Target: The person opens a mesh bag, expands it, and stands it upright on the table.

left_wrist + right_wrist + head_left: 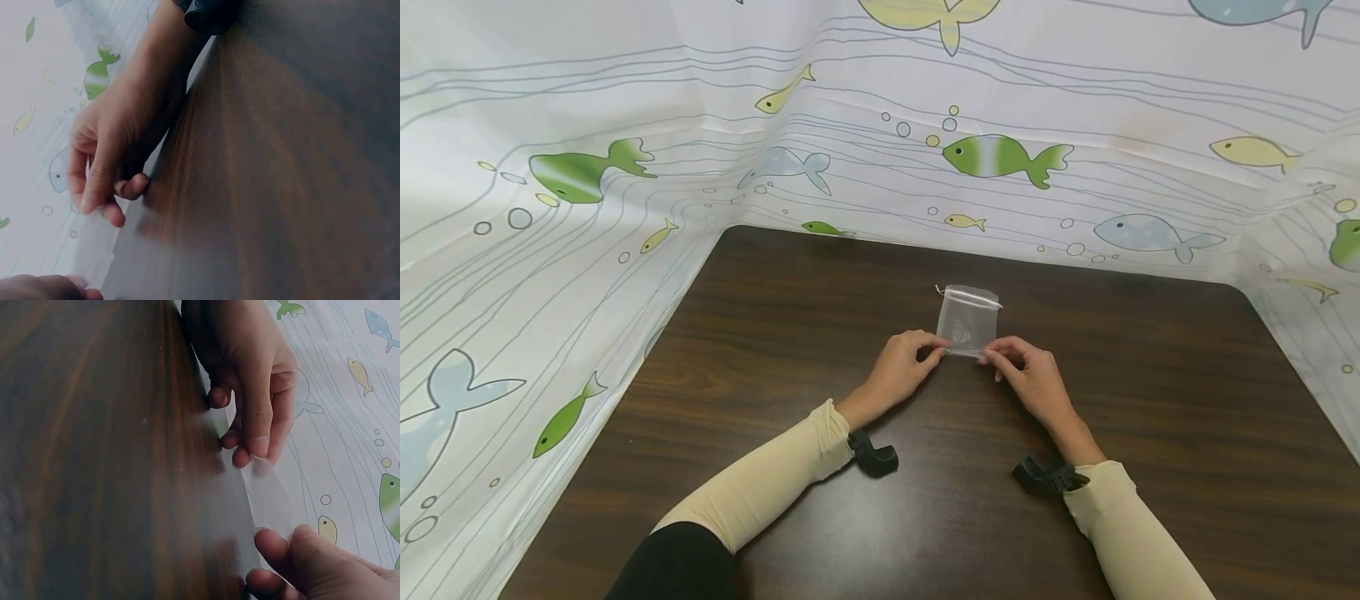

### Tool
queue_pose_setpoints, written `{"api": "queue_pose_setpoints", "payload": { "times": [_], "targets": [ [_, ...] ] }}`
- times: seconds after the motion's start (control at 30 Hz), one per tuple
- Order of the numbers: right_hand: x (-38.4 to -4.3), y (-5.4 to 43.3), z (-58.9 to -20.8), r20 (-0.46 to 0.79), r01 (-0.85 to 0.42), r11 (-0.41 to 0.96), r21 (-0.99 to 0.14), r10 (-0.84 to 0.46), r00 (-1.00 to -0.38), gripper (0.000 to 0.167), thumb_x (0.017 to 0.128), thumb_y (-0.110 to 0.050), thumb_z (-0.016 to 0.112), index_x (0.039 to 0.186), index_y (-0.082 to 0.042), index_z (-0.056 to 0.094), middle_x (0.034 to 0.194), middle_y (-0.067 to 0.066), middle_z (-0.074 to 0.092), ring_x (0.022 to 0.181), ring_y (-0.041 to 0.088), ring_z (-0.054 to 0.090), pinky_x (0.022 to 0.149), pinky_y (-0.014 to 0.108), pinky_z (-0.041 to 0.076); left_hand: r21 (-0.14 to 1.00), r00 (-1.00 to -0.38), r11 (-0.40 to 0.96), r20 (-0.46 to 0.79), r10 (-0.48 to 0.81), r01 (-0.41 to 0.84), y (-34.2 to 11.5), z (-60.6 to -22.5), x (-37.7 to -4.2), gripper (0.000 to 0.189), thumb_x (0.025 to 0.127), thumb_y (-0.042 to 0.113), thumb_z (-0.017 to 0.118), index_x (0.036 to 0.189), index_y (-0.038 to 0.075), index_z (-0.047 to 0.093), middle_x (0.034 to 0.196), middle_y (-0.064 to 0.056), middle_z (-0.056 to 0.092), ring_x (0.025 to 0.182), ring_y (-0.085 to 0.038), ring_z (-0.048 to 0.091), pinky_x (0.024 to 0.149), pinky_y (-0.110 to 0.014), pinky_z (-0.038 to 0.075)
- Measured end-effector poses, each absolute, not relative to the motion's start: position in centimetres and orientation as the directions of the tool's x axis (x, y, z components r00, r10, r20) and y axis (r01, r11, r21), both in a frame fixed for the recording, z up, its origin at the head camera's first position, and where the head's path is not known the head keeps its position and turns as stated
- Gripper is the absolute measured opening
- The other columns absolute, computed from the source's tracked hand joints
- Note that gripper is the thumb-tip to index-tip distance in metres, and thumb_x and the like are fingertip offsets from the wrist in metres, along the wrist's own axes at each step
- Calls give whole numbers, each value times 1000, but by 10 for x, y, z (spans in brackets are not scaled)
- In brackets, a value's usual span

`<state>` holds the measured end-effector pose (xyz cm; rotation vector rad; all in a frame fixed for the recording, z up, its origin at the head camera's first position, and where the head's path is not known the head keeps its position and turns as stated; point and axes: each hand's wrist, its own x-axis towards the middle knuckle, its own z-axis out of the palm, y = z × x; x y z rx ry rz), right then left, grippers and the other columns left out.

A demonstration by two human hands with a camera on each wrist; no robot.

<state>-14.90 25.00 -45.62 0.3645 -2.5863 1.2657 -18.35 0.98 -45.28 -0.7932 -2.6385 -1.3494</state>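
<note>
A small sheer white drawstring pouch (967,321) is at the middle of the dark table, its gathered top and cord ends pointing away from me. My left hand (904,364) pinches the near left corner of the pouch between thumb and fingers. At the near right corner, my right hand (1028,375) pinches the fabric the same way. The right wrist view shows the translucent pouch (270,494) stretched between both hands. In the left wrist view the left hand (115,144) has its thumb against the fingertips, with the pouch faint below it.
The dark wood-grain table (760,333) extends on all sides of the hands. A white fish-print curtain (880,108) borders its left, back and right edges. Black wrist mounts (874,457) sit at both cuffs, close above the tabletop.
</note>
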Motion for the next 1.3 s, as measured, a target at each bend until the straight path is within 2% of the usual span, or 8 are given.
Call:
{"api": "queue_pose_setpoints", "payload": {
  "times": [0.17,0.27,0.4,0.63,0.87,1.03,1.17,1.3],
  "targets": [
    [-148,248,-455,308,-335,563,-756,-145,-940,12,101,-11,68,112,-8,72,88,9,80,62,17,61,61,22,46,743,-872,482,289,394,464,10,-452,-183,13,101,16,70,108,10,79,110,-5,79,106,-20,73,95,-39,56],
    [-150,250,-459,316,-355,569,-742,-170,-933,20,100,-11,70,119,-10,73,93,7,80,68,9,62,64,20,48,754,-880,478,284,382,451,10,-452,-184,11,100,17,70,106,10,78,105,-4,79,98,-16,72,89,-34,57],
    [-150,250,-458,327,-366,595,-715,-178,-928,16,97,-14,74,113,-12,76,94,4,79,74,1,61,67,17,47,770,-886,465,278,371,437,10,-452,-185,7,100,15,72,102,10,76,99,-4,79,88,-14,70,80,-27,54],
    [-151,248,-458,330,-374,585,-719,-185,-926,8,96,-9,75,102,-12,72,83,2,75,68,2,59,61,18,45,804,-892,422,276,358,418,11,-452,-186,5,96,8,72,101,8,75,92,-6,78,86,-16,73,78,-23,54],
    [-150,246,-460,384,-447,553,-703,-233,-893,5,95,-2,64,97,-4,60,71,-1,58,63,1,47,57,17,38,784,-892,454,273,361,424,14,-451,-182,20,96,8,72,116,8,76,86,-3,73,79,-11,66,72,-19,50],
    [-150,244,-462,424,-489,557,-671,-253,-870,3,93,-4,59,96,-3,58,67,-5,50,60,-1,42,56,15,35,697,-870,532,305,386,481,15,-449,-177,17,98,11,72,112,11,81,84,-1,68,74,-10,58,66,-19,44],
    [-148,243,-460,425,-479,588,-652,-239,-873,9,96,1,62,102,-5,60,66,-7,46,58,0,39,55,18,34,688,-866,533,327,377,492,15,-448,-175,11,97,12,73,105,12,82,85,-1,68,75,-12,59,66,-20,44],
    [-146,244,-458,376,-426,663,-615,-228,-898,23,99,-10,69,121,-8,60,70,-6,50,58,3,40,57,23,37,725,-866,486,330,375,487,14,-449,-176,9,97,10,73,103,10,80,88,-3,70,75,-12,58,68,-19,44]
  ]
}}
